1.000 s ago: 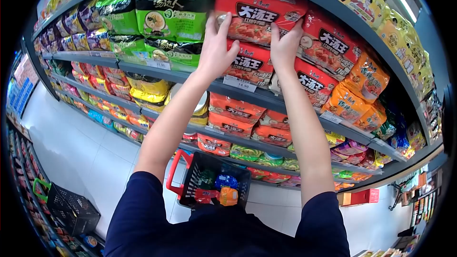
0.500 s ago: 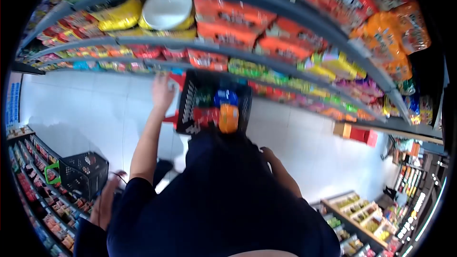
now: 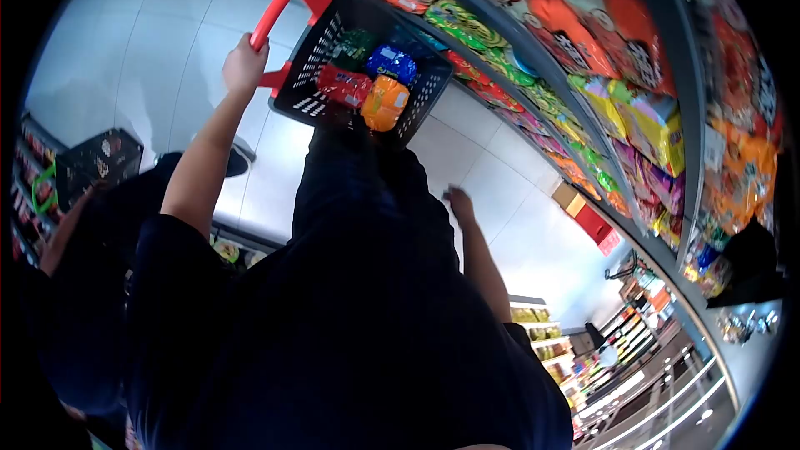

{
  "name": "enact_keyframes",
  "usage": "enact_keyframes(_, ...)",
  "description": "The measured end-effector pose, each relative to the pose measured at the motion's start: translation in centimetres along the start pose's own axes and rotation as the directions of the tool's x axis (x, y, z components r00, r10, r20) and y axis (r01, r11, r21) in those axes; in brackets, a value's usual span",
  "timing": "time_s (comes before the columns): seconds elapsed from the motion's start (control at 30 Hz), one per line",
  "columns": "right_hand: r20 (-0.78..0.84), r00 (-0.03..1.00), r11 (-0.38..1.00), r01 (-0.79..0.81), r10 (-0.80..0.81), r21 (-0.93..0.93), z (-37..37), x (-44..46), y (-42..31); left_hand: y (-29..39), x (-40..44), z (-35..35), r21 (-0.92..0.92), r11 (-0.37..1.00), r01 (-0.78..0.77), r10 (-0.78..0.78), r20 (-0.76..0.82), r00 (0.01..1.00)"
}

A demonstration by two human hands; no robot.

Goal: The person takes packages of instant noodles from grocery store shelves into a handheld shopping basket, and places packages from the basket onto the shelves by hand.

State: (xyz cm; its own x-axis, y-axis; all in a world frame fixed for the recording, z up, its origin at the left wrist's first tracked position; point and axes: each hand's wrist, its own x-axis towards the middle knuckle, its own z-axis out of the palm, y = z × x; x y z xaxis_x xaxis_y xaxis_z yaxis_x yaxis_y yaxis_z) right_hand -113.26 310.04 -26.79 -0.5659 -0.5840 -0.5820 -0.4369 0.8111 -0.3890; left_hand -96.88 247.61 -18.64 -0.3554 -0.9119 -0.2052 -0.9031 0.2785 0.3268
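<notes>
My left hand is wrapped around the red handle of a black shopping basket. The basket has slotted walls and is tilted in the view, beside the lower shelves. Inside it lie an orange package, a blue package, a red package and a dark green package. My right hand hangs low by my right leg, holding nothing, with its fingers loosely bent and slightly apart. It touches no shelf or goods.
Shelves of orange-red snack bags run along the right. Another person's arm shows at left, near a second black basket with a green handle. A red box stands on the pale tiled floor by the shelf end.
The view has swung round, so the shelves now slope down the right side. My left hand and the basket sit higher in view. The other person now appears closer on the left.
</notes>
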Motion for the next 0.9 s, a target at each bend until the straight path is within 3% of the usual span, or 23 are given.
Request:
enact_keyframes(0.03, 0.105, 0.971, 0.841, -0.239, 0.215, 0.485, -3.0, 3.5, -3.7, 0.1, -0.3, 0.1, 0.023, 1.000, 0.005, -0.005, -0.015, 1.000)
enact_keyframes(0.07, 0.152, 0.974, 0.825, -0.225, 0.170, 0.519, -4.6, 7.4, -5.4, 0.6, -0.7, -0.3, 0.042, 0.999, 0.011, -0.010, -0.041, 0.999)
enact_keyframes(0.1, 0.119, 0.989, 0.905, -0.133, 0.093, 0.405, -6.4, 10.5, -7.4, 0.7, -0.8, -0.3, 0.052, 0.999, 0.010, -0.006, -0.065, 0.998)
enact_keyframes(0.2, 0.100, 0.989, 0.829, 0.032, -0.105, 0.559, -6.7, 20.5, -9.4, 0.3, -1.0, 0.6, 0.069, 0.997, 0.020, -0.012, -0.119, 0.993)
enact_keyframes(0.3, 0.341, 0.929, 0.791, -0.102, -0.140, 0.603, -6.0, 27.9, -13.0, 0.5, -1.1, 0.6, 0.094, 0.994, 0.053, -0.039, -0.154, 0.987)
enact_keyframes(0.37, 0.484, 0.848, 0.909, -0.007, -0.216, 0.417, -1.1, 33.5, -11.3, 0.6, -1.3, 0.7, 0.124, 0.990, 0.069, -0.049, -0.151, 0.987)
enact_keyframes(0.4, 0.468, 0.834, 0.951, 0.202, -0.293, 0.234, 4.5, 38.4, -6.0, -3.3, 0.2, 5.4, -0.134, 0.989, 0.064, -0.090, -0.197, 0.976)
enact_keyframes(0.43, 0.470, 0.825, 0.927, 0.373, -0.312, -0.039, 4.6, 39.3, -7.1, -7.5, 1.6, 9.9, -0.378, 0.925, 0.037, -0.134, -0.235, 0.963)
enact_keyframes(0.47, 0.499, 0.829, 0.909, 0.380, -0.252, -0.173, 4.9, 39.9, -8.3, -7.6, 1.6, 10.2, -0.341, 0.936, -0.088, -0.059, -0.399, 0.915)
enact_keyframes(0.5, 0.481, 0.869, 0.876, 0.315, -0.112, -0.365, 7.1, 41.6, -7.9, -5.1, 1.0, 7.4, -0.354, 0.935, 0.003, -0.115, -0.295, 0.948)
enact_keyframes(0.57, 0.400, 0.914, 0.887, 0.242, -0.071, -0.393, 11.0, 43.7, -7.4, -3.3, 0.5, 5.7, -0.317, 0.947, 0.058, -0.148, -0.269, 0.952)
enact_keyframes(0.63, 0.426, 0.888, 0.894, 0.039, 0.174, -0.446, 11.6, 42.4, -11.3, -2.8, -0.1, 5.5, -0.185, 0.983, -0.011, -0.070, -0.427, 0.901)
enact_keyframes(0.7, 0.319, 0.930, 0.860, 0.008, 0.181, -0.510, 11.3, 39.6, -15.0, 2.6, -1.8, -0.1, 0.075, 0.989, 0.126, -0.110, -0.186, 0.976)
enact_keyframes(0.73, 0.311, 0.934, 0.859, 0.009, 0.176, -0.512, 12.3, 39.8, -14.3, 1.2, -1.6, 1.9, -0.011, 0.998, 0.060, -0.060, -0.330, 0.942)
enact_keyframes(0.83, 0.494, 0.848, 0.856, 0.100, 0.194, -0.508, 14.1, 41.5, -11.5, 3.7, -3.3, -0.4, 0.066, 0.996, 0.059, -0.042, -0.233, 0.972)
enact_keyframes(0.87, 0.492, 0.859, 0.860, 0.137, 0.145, -0.491, 13.8, 40.9, -11.3, 4.5, -3.6, -0.4, 0.067, 0.990, 0.127, -0.109, -0.228, 0.967)
enact_keyframes(0.9, 0.516, 0.855, 0.836, 0.243, 0.055, -0.493, 13.4, 39.8, -10.9, 4.7, -4.0, -1.6, 0.210, 0.978, -0.009, 0.045, -0.168, 0.985)
